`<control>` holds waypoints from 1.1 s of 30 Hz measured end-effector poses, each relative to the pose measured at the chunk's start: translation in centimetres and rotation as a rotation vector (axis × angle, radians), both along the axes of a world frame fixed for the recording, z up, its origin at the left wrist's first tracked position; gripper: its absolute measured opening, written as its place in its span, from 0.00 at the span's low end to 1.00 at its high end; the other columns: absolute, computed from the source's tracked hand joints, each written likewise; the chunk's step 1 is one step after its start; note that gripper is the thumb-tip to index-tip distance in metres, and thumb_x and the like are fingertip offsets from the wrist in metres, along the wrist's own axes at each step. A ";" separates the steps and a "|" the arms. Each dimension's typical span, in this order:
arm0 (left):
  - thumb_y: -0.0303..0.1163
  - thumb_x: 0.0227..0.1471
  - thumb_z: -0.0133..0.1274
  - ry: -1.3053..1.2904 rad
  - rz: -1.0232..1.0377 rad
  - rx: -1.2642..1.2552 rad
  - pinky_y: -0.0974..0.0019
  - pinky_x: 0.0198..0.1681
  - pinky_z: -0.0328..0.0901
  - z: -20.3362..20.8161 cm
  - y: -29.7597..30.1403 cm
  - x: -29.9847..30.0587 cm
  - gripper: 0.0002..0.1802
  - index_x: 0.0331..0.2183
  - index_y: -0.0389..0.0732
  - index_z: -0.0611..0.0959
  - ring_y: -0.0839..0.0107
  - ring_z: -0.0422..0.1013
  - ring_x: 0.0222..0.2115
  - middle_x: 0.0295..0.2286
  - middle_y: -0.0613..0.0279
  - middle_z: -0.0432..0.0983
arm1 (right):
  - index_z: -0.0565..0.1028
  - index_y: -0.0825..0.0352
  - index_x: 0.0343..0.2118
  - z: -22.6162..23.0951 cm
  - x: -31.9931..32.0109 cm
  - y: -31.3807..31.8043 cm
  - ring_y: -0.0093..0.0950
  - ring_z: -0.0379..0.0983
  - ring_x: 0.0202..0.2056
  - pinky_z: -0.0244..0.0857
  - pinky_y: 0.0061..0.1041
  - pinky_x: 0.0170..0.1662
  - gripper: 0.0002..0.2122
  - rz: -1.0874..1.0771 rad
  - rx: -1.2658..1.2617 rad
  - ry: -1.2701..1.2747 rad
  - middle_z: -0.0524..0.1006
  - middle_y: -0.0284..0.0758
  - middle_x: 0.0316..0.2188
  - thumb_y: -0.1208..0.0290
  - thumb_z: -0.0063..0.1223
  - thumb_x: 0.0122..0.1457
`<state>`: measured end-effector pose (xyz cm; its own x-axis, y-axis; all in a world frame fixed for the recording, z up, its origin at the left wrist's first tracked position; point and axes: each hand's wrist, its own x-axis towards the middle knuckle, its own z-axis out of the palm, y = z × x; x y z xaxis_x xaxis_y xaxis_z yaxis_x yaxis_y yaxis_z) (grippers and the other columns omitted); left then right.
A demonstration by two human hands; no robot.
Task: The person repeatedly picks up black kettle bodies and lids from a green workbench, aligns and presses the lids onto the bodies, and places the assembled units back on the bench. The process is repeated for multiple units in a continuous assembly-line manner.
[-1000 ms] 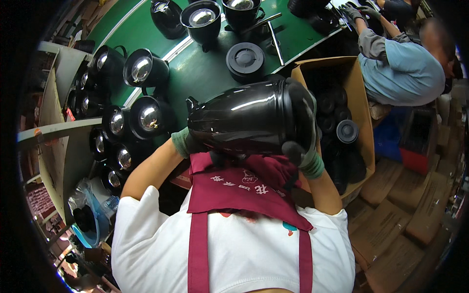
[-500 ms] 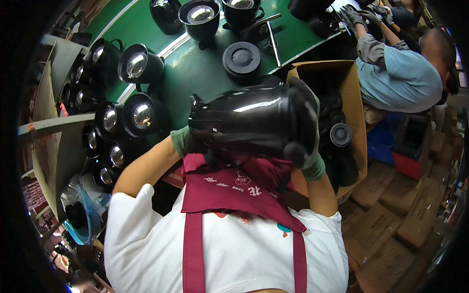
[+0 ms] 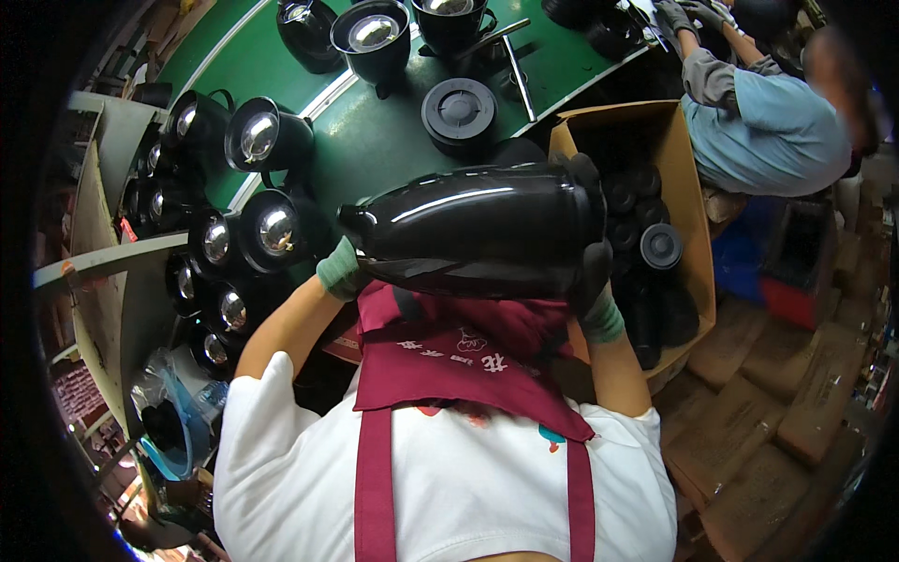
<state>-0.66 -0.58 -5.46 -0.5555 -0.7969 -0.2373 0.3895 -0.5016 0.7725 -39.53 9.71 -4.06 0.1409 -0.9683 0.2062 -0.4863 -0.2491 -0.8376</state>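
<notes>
A glossy black thermos jug (image 3: 468,229) lies on its side across the front of my chest, spout end toward the left. My right hand (image 3: 596,276), in a dark glove with a green cuff, is wrapped round the jug's base end. Under the spout end sits my left hand (image 3: 348,272), gloved the same way and closed against the jug; most of its fingers are hidden behind it. Just beyond the jug, a round black base piece (image 3: 459,110) rests on the green table (image 3: 365,145).
Black jugs with silvery insides (image 3: 260,136) crowd the table's left side, and more stand at the back. A T-shaped metal tool (image 3: 518,75) lies near them. At right is a carton (image 3: 693,187) of black round parts; beyond it a co-worker (image 3: 768,131) handles something.
The jug has turned about its long axis, and its spout end has shifted slightly left and down. My right hand has moved round the base end. Both hands keep their hold.
</notes>
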 end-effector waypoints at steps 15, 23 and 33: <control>0.26 0.38 0.64 -0.860 -0.032 -1.223 0.65 0.44 0.73 14.3 -2.7 -5.1 0.27 0.47 0.38 0.85 0.62 0.80 0.39 0.39 0.53 0.82 | 0.63 0.68 0.65 1.3 3.1 -1.2 0.32 0.66 0.61 0.58 0.27 0.65 0.21 -0.220 0.349 -0.740 0.69 0.39 0.60 0.66 0.41 0.72; 0.34 0.44 0.65 -0.770 -0.066 -0.928 0.60 0.48 0.72 13.0 -2.1 -4.9 0.28 0.48 0.35 0.83 0.60 0.79 0.41 0.44 0.55 0.81 | 0.62 0.69 0.66 1.7 3.3 -3.3 0.32 0.65 0.62 0.53 0.28 0.68 0.22 -0.066 0.249 -0.537 0.67 0.41 0.62 0.68 0.39 0.72; 0.27 0.53 0.60 -0.399 -0.093 -0.300 0.67 0.53 0.69 7.9 -1.5 -3.3 0.23 0.51 0.31 0.80 0.73 0.74 0.46 0.47 0.58 0.80 | 0.65 0.69 0.63 4.1 3.5 -3.2 0.31 0.65 0.61 0.57 0.29 0.66 0.22 -0.117 -0.038 -0.264 0.67 0.39 0.63 0.62 0.39 0.72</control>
